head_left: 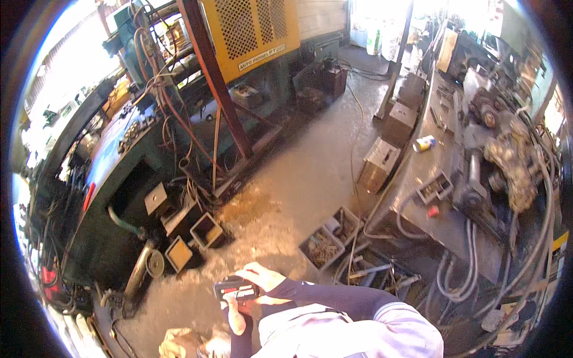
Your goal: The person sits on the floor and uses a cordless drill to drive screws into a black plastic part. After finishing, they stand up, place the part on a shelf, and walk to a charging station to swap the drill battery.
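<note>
In front of my body I hold a small black block with red and white markings [237, 290], which looks like a power-tool battery pack. My right hand [265, 278] reaches over its far right end, fingers bent against it. From below, my left hand [237, 316] grips the near side, its thumb pointing up along the block. Dark sleeves cover both forearms. The underside of the block and some of my fingers are hidden.
Open square metal tubes [206, 231] stand on the floor at left, beside a green machine. Metal bins [322, 247] of scrap lie to the right, near a steel bench [418, 203] with a can [424, 144] and hoses [459, 286]. A yellow machine cabinet [253, 36] stands behind.
</note>
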Available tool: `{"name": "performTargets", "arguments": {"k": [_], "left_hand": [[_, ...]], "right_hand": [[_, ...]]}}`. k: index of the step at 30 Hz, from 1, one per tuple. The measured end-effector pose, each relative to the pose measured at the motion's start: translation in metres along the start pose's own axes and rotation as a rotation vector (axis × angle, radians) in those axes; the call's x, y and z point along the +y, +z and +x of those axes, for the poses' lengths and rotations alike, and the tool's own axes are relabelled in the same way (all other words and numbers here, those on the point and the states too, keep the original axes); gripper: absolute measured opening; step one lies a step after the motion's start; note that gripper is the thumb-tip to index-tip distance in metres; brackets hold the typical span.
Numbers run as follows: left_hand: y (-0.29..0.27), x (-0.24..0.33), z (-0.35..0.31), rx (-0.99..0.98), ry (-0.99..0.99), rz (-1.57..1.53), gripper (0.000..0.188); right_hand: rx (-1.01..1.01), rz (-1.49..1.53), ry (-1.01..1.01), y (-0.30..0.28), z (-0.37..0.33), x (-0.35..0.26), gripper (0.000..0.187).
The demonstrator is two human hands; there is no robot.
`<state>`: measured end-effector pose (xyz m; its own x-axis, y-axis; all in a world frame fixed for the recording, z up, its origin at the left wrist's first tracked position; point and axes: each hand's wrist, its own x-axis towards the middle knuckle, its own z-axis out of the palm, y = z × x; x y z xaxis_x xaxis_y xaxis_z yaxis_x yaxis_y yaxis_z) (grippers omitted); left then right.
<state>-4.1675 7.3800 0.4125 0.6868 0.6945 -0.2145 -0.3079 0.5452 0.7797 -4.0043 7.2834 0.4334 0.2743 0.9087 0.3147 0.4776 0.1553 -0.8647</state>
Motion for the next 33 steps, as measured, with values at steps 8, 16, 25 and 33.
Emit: {"name": "performTargets", "arguments": {"k": [8,16,25,33], "left_hand": [[0.119,-0.022,0.354,-0.148,-0.241,-0.109,0.04],[0.366,-0.1,0.602,-0.589,-0.579,0.2,0.042],[0.629,-0.223,0.82,-0.679,-0.599,0.094,0.056],[0.845,-0.363,1.025,-0.798,-0.631,0.027,0.06]], "right_hand": [[0.547,-0.589,0.029,-0.153,0.203,0.144,0.085],[1.181,-0.634,0.245,-0.382,0.275,0.266,0.086],[1.156,-0.621,0.282,-0.699,0.341,0.412,0.078],[1.087,-0.754,0.308,-0.98,0.38,0.575,0.079]]}}
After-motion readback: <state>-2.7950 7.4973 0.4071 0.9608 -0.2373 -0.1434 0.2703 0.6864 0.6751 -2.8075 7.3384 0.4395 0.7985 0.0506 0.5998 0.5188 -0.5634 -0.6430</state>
